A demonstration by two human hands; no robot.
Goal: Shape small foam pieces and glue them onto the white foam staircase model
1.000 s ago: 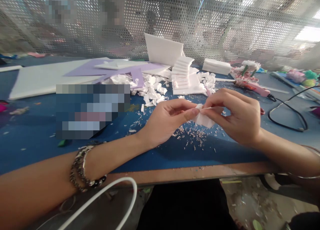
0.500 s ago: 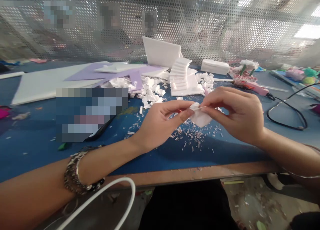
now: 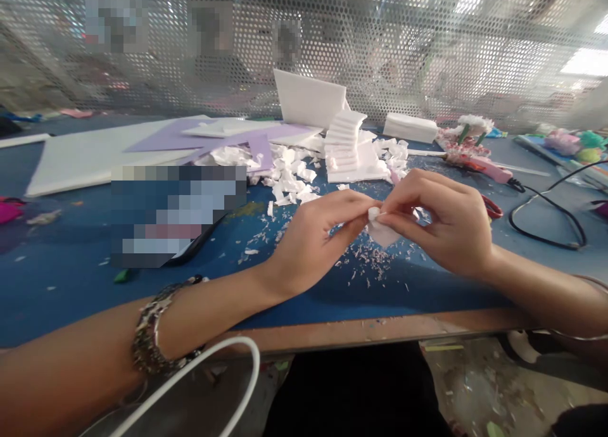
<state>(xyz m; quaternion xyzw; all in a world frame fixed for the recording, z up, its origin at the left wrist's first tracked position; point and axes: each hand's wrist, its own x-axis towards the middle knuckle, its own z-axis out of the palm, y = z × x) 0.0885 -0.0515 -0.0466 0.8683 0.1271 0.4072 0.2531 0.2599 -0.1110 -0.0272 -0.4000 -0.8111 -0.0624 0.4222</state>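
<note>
Between my two hands is a small, thin white foam piece [image 3: 384,234], its upper end bunched or rolled at the fingertips. My left hand [image 3: 313,240] pinches it from the left with thumb and forefinger. From the other side, the thumb and fingers of my right hand [image 3: 441,225] press on the same piece. Both hands hover just above the blue tabletop [image 3: 332,304]. Tiny shavings [image 3: 375,263] are scattered beneath them. Behind the hands lie torn white scraps [image 3: 289,171] and a stack of white foam strips [image 3: 342,142].
White and lilac foam sheets [image 3: 85,155] lie at the back left, near a phone with a blurred screen [image 3: 180,215]. A pink corded tool [image 3: 494,169] rests at right, its black cable [image 3: 574,225] looping forward. Red-handled scissors [image 3: 493,208] sit behind my right hand. A perforated metal screen [image 3: 380,57] stands behind.
The fingertips have shifted along the white foam piece and come closer together. Its upper end now looks more tightly bunched, and less of it hangs below.
</note>
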